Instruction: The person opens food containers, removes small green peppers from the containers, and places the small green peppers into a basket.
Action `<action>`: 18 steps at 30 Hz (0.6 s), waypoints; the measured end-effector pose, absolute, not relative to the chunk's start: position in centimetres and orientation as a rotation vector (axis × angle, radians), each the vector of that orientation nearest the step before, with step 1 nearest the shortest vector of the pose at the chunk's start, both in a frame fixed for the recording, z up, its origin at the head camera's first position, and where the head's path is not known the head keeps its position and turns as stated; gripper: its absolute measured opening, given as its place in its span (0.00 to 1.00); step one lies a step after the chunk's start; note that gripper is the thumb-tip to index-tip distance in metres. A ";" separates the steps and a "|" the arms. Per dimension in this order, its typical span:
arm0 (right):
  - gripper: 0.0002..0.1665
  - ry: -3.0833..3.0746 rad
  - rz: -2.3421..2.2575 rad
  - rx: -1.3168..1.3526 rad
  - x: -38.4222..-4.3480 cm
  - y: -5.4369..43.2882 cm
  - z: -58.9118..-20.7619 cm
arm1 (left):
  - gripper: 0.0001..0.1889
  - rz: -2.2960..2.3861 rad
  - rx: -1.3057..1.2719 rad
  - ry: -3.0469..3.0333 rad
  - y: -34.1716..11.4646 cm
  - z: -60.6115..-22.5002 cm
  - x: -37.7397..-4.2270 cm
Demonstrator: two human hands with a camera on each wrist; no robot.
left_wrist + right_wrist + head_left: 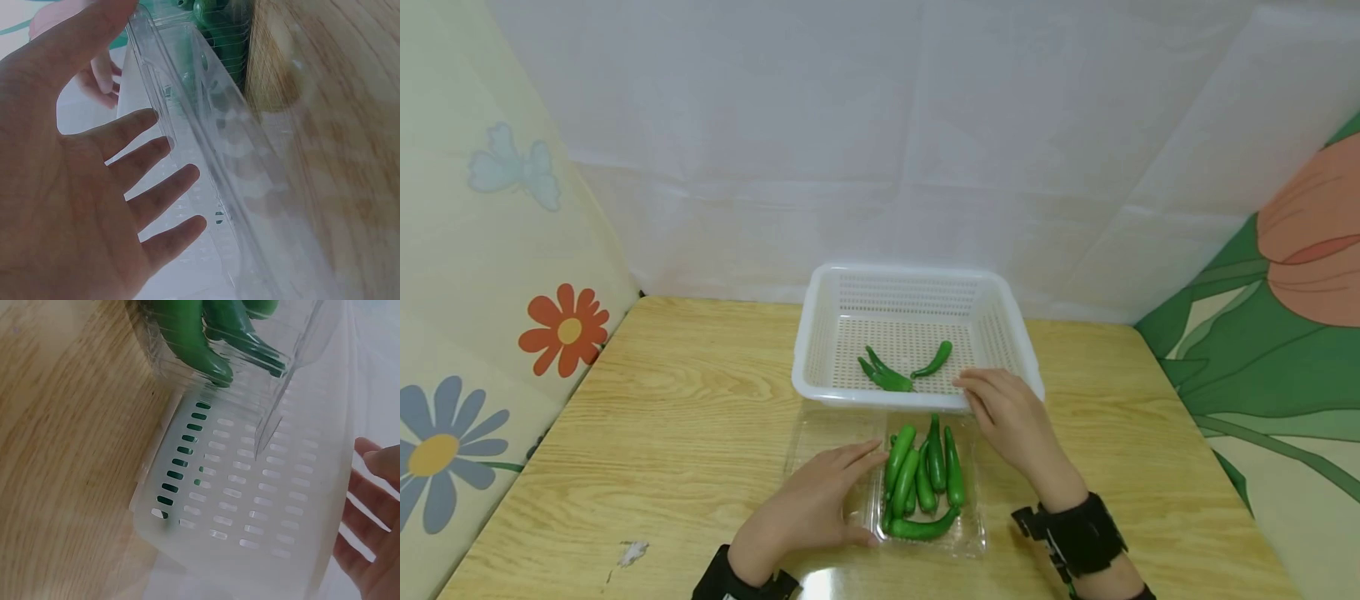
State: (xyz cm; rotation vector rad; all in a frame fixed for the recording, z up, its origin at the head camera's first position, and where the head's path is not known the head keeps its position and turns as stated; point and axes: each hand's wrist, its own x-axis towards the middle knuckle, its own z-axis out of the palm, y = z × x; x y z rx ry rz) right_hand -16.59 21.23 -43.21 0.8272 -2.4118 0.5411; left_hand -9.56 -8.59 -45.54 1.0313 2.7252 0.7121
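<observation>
A clear plastic clamshell box (972,543) lies unfolded on the table, its right half holding several green chili peppers (904,483). My left hand (808,504) is over its left half, fingers spread and nearly straight, with the thumb by the box's edge in the left wrist view. Just behind the box stands a white perforated plastic basket (917,275) with a few green peppers (891,379) on its floor. My right hand (1015,421) reaches over the basket's near right rim, fingers loosely bent. No pepper shows in either hand.
The wooden table (700,375) runs back to a white cloth wall (887,150). Flower-printed panels flank it, with a red flower (568,331) on the left and a tulip (1315,242) on the right. A worn pale patch (632,552) marks the table at front left.
</observation>
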 end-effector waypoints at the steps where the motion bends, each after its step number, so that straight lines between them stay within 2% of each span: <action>1: 0.16 -2.396 0.545 0.845 -16.5 21.2 -43.2 | 0.53 0.713 1.032 2.724 -8.6 -45.5 -9.6; 18: 0.15 -2.328 0.653 0.929 -13.7 20.2 -42.6 | 0.53 0.708 1.033 2.722 -8.5 -45.5 -9.6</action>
